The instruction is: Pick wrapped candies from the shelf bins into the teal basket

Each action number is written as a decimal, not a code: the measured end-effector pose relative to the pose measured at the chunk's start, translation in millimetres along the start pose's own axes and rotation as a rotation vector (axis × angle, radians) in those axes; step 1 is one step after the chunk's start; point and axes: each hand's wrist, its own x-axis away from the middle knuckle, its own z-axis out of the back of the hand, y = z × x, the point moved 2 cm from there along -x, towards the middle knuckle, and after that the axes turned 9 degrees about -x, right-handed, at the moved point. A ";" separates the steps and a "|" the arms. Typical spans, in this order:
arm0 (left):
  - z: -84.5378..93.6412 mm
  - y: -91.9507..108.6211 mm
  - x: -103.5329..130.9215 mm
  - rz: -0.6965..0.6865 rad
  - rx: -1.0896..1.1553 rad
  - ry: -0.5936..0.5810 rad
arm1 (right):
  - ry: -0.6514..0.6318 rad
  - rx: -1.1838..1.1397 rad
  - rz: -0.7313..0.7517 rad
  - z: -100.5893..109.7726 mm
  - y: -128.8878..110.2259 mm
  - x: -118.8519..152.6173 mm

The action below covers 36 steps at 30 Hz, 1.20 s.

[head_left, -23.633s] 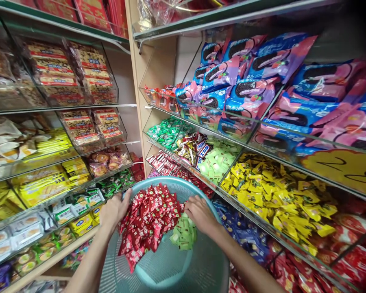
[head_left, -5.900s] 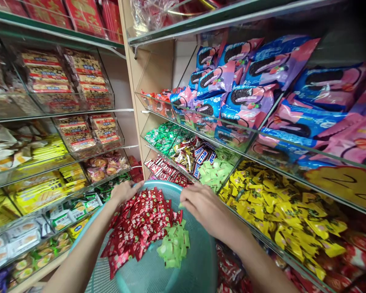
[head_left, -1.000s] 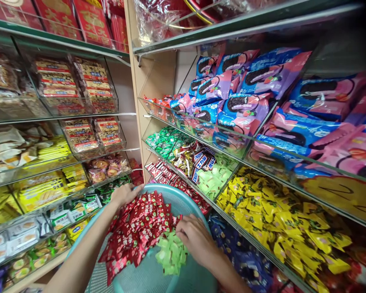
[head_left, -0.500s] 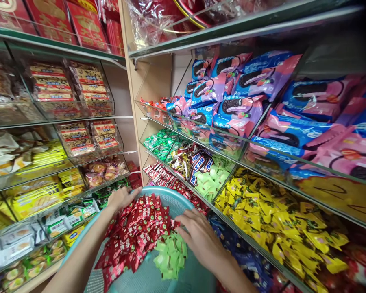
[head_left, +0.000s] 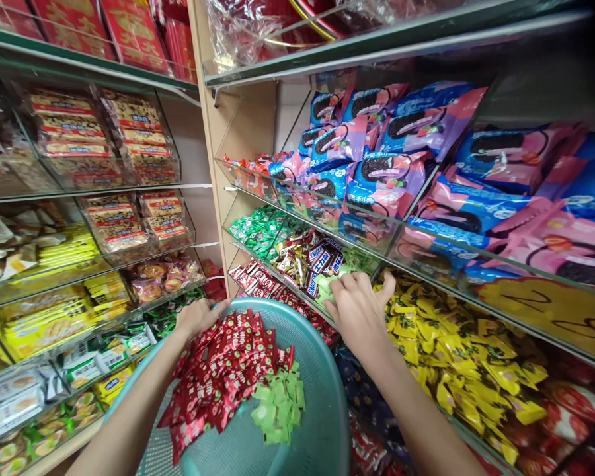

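Observation:
My left hand (head_left: 198, 318) grips the far left rim of a teal plastic basket (head_left: 338, 423), its thumb stretched along the edge. Inside the basket lie a heap of red candy packets (head_left: 228, 370) and a smaller pile of light green candy packets (head_left: 279, 404). My right hand (head_left: 359, 317) is over the shelf bin of light green candies (head_left: 323, 288), to the right of the basket. Its fingers are apart and bent down at the candies, with the fingertips partly hidden. Snickers bars (head_left: 322, 262) lie just left of those green candies.
Yellow-wrapped candies (head_left: 461, 350) fill the bin right of my right hand. Above them are blue and pink Oreo bags (head_left: 421, 125) behind a clear shelf lip. Glass-fronted shelves on the left carry packaged biscuits (head_left: 72, 132). A wooden upright (head_left: 207, 132) stands between the two shelf units.
My right hand has moved from the basket's green packets up and right to the green candies on the shelf. My left hand stays on the rim. The view has shifted slightly.

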 end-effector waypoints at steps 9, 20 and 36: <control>-0.5 0.6 -2.4 -0.007 -0.003 -0.004 | 0.026 -0.038 0.010 -7.6 3.5 4.3; -1.9 1.7 -1.7 -0.006 -0.004 -0.019 | 0.116 -0.151 -0.015 -2.0 8.2 -0.8; -3.6 0.7 -3.9 -0.009 -0.015 -0.011 | -0.238 -0.786 0.145 -13.1 -52.2 55.2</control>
